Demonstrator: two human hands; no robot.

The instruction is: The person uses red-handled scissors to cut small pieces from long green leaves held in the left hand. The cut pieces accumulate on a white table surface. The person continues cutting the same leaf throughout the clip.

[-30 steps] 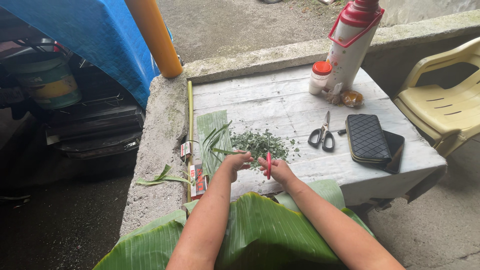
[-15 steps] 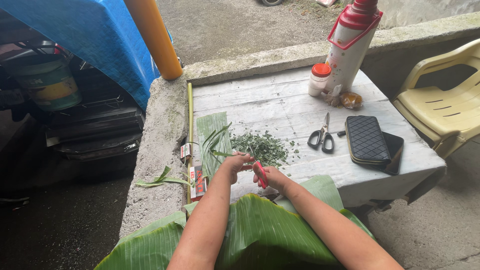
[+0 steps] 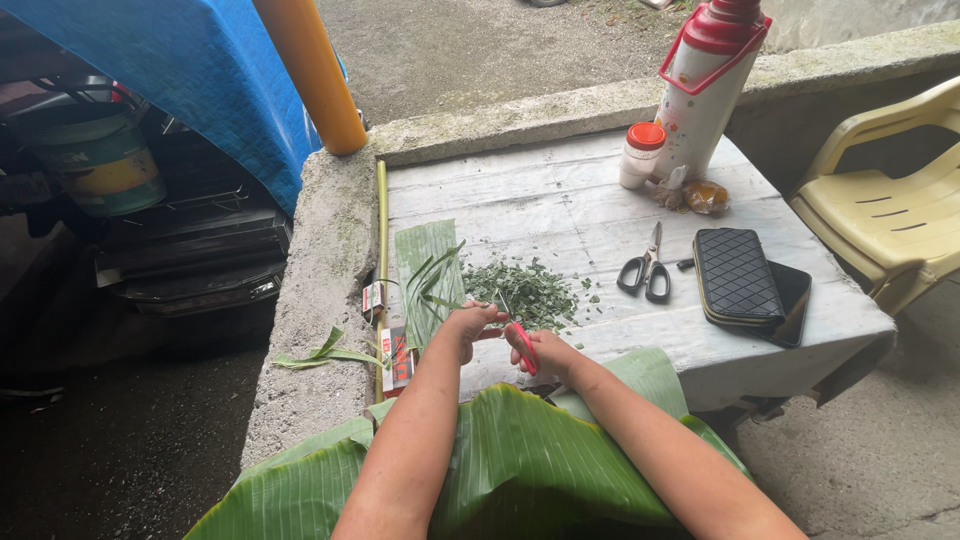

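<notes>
Since a second ago the right hand (image 3: 540,352) is sitting slightly lower, still closed around red-handled scissors (image 3: 524,347). The left hand (image 3: 470,325) is pinching a thin leaf strip beside it, fingers curled. Just beyond both hands, one pile of chopped greens (image 3: 525,290) is lying; one pair of black scissors (image 3: 646,270) is resting farther right.

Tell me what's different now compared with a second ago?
Very little. The right hand, gripping red-handled scissors, has drawn back slightly from the pile of cut green bits toward the person. The left hand stays beside it, fingers pinched. The black scissors, wallet, flask and banana leaf haven't moved.
</notes>
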